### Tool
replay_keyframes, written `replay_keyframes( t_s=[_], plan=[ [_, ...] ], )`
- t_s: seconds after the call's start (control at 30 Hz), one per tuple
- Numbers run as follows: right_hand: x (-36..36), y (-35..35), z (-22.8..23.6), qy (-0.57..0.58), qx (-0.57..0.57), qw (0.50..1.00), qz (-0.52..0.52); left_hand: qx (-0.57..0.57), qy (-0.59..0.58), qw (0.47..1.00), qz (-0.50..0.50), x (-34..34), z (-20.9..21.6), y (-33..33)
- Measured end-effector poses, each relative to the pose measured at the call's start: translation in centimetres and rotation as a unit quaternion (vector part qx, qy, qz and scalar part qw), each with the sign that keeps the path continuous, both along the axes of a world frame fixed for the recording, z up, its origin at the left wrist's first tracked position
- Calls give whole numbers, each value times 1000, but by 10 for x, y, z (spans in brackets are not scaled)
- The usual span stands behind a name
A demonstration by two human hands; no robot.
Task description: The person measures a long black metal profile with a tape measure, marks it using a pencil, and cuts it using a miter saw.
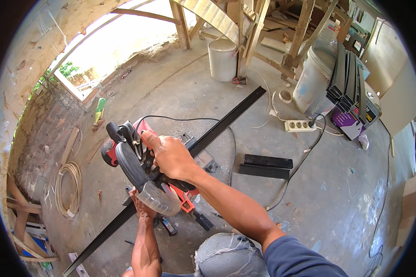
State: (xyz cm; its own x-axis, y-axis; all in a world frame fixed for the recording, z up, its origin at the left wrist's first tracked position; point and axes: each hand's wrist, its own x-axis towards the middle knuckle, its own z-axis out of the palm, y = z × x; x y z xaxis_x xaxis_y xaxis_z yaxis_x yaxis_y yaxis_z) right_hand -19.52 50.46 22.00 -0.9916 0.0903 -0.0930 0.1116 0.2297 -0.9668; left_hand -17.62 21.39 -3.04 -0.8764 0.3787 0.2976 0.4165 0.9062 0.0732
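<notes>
A red and black miter saw [130, 162] stands on the floor in front of my knee. My right hand [171, 157] is closed round its handle, with the saw head low over the base. Across the base lies a long black channel strip [229, 120], running out far right and near left. My left hand [144, 206] holds the strip beside the clear blade guard [161, 198]; the guard hides some of its fingers. Where the blade meets the strip is hidden by the saw head. Two short black strip pieces [266, 167] lie to the right.
A power strip [299, 125] feeds a black cable along the floor. More black strips [349, 78] rest beside a white bucket [312, 78] at the right. Another bucket [223, 60] stands by wooden posts. Coiled cable [70, 189] and a green bottle [100, 110] lie left.
</notes>
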Motion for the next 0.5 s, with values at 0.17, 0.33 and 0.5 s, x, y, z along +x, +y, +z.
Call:
replay_keyframes(
  t_s=[0.17,0.33,0.5],
  plan=[
    [6,5,4,-4,-4,1000,21,-39,39,998,-6,3,14,11],
    [11,5,6,-21,-13,999,41,21,-13,1000,-1,-2,-10,-4],
    [14,6,1,-16,-2,999,36,-13,45,999,1,-2,0,-3]
  ],
)
